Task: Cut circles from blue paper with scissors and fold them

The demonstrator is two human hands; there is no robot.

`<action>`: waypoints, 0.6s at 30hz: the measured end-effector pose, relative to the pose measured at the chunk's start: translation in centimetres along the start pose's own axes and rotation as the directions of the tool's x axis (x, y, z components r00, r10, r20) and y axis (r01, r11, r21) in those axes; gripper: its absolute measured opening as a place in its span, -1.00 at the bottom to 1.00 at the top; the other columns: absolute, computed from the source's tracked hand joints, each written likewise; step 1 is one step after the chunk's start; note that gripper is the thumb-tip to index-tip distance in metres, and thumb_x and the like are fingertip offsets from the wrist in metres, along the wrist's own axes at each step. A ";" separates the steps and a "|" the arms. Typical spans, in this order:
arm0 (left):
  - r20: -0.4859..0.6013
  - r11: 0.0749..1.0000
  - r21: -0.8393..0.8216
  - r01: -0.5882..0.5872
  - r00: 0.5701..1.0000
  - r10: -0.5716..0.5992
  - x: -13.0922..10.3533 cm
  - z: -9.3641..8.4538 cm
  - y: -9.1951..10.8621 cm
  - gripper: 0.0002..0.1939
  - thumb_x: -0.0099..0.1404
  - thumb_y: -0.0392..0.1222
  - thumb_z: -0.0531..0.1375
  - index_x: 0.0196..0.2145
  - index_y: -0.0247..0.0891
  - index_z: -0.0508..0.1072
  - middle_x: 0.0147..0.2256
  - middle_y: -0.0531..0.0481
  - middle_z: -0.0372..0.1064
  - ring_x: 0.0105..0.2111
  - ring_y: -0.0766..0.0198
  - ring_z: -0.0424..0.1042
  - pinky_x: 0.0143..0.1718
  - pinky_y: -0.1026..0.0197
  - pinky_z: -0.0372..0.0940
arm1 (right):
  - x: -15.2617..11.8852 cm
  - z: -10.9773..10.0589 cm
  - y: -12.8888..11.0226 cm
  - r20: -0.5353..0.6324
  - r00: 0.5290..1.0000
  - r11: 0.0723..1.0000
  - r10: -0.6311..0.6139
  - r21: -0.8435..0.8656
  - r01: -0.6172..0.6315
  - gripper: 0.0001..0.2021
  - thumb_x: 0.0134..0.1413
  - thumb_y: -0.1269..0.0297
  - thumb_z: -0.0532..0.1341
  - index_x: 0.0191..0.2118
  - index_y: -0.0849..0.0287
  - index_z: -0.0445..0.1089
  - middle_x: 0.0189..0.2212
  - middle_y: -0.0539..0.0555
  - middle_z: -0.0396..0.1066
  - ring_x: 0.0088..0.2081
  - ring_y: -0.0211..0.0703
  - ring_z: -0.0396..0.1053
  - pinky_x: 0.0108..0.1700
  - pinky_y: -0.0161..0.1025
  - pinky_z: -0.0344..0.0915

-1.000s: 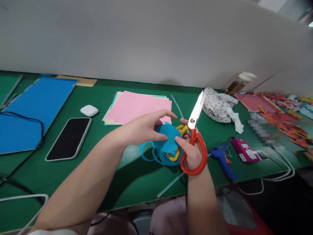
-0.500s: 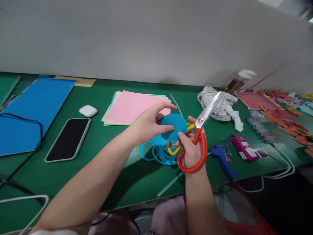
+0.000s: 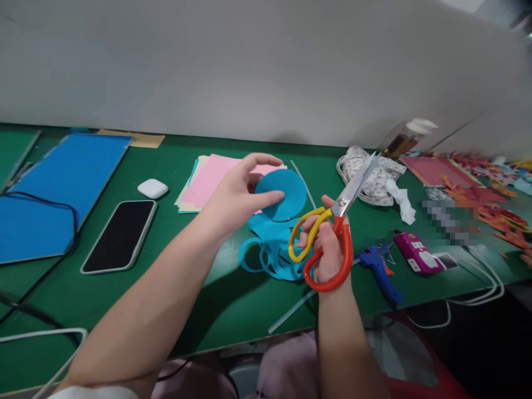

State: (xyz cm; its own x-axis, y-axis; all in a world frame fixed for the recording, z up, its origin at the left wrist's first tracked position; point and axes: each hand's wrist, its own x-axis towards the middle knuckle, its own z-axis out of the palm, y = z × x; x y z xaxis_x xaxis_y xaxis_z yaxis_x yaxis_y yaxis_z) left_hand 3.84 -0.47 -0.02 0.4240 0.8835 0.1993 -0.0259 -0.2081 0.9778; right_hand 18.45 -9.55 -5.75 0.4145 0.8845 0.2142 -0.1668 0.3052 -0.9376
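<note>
Between the thumb and fingers of my left hand (image 3: 245,194) is a round blue paper disc (image 3: 291,191), raised over the table. My right hand (image 3: 328,249) is wrapped round the handles of a pair of scissors (image 3: 343,213) with red and yellow grips. The blades point up and away to the right, nearly closed. Beneath both hands lies a heap of curled blue paper offcuts (image 3: 261,257). Partly behind my left hand rests a stack of coloured paper (image 3: 208,180), pink on top.
To the left lie a phone (image 3: 120,235), a white case (image 3: 153,188) and a blue board (image 3: 62,194). On the right are a blue glue gun (image 3: 380,271), a purple box (image 3: 418,252), a patterned cloth bundle (image 3: 361,172) and a bottle (image 3: 409,138). A glue stick (image 3: 291,313) lies near the front edge.
My left hand has drawn the blue disc up and left, out of my right hand's fingers. The scissors' yellow handle now shows more fully.
</note>
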 end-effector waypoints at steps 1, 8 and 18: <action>-0.076 0.999 -0.033 -0.023 0.997 0.020 0.1 -0.1 0.1 -0.52 0.04 -0.31 0.33 -0.06 -0.18 0.36 -0.43 0.07 0.42 -0.46 0.30 0.44 -0.52 0.31 0.36 | 0.1 -0.1 0.2 0.034 0.999 1.000 -0.009 0.014 0.009 -0.50 0.07 0.00 0.20 0.11 -0.03 0.16 -0.36 -0.06 0.27 -0.57 -0.35 0.26 -0.51 -0.27 0.35; -0.378 0.977 -0.088 -0.192 0.914 0.146 -0.7 0.9 0.4 -0.60 0.05 -0.31 0.34 -0.13 -0.16 0.38 -0.40 0.07 0.40 -0.43 0.32 0.44 -0.47 0.32 0.38 | -1.4 1.0 1.1 0.203 0.979 0.988 -0.026 -0.147 0.057 -0.24 -0.12 -0.31 0.20 0.15 -0.01 0.11 -0.20 0.07 0.29 -0.36 -0.17 0.34 -0.33 -0.14 0.39; -0.418 0.968 -0.138 -0.208 0.899 0.133 -2.1 2.5 0.4 -0.65 0.15 -0.23 0.30 -0.11 -0.16 0.33 -0.31 0.06 0.43 -0.36 0.36 0.45 -0.37 0.34 0.43 | -2.8 2.0 -0.2 0.213 0.972 0.918 0.103 -0.397 -0.011 -0.09 -0.20 -0.47 0.08 0.20 0.02 0.06 -0.13 0.13 0.30 -0.29 -0.07 0.37 -0.32 -0.13 0.37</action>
State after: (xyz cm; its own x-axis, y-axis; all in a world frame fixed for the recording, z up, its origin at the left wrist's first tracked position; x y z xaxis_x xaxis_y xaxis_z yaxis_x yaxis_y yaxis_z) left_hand 5.23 -3.45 -0.18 -0.0010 0.9416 0.3368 -0.2380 -0.3273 0.9144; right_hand 15.53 -11.34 -5.65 0.1950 0.9660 0.1695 0.1980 0.1304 -0.9715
